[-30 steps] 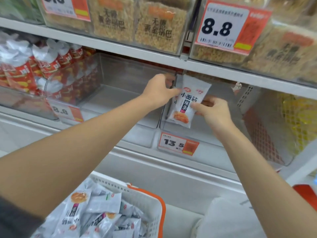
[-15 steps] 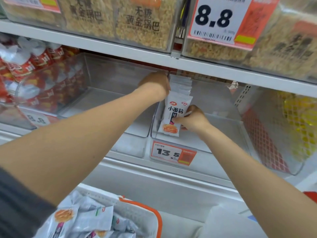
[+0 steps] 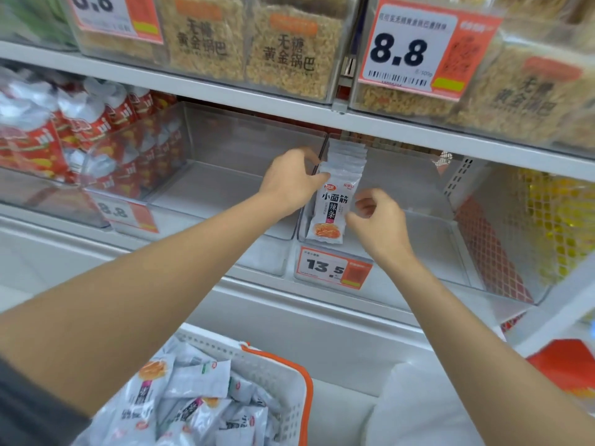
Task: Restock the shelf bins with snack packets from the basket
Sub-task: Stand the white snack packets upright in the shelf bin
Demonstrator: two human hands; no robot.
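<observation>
You had white snack packets [image 3: 331, 209] standing upright in a row against the left wall of the clear bin [image 3: 444, 252]; more filled the orange-rimmed basket [image 3: 283, 378] below.

Two arms are in view: the left forearm [image 3: 128, 310] runs in from 8 o'clock and the right forearm [image 3: 483, 333] from 5 o'clock, both bare up to the wrist. A plain dark grey sleeve [image 3: 29, 410] covers the left upper arm at the 7 o'clock corner. The left hand [image 3: 289, 181] and right hand [image 3: 380, 220], near centre, are bare.
</observation>
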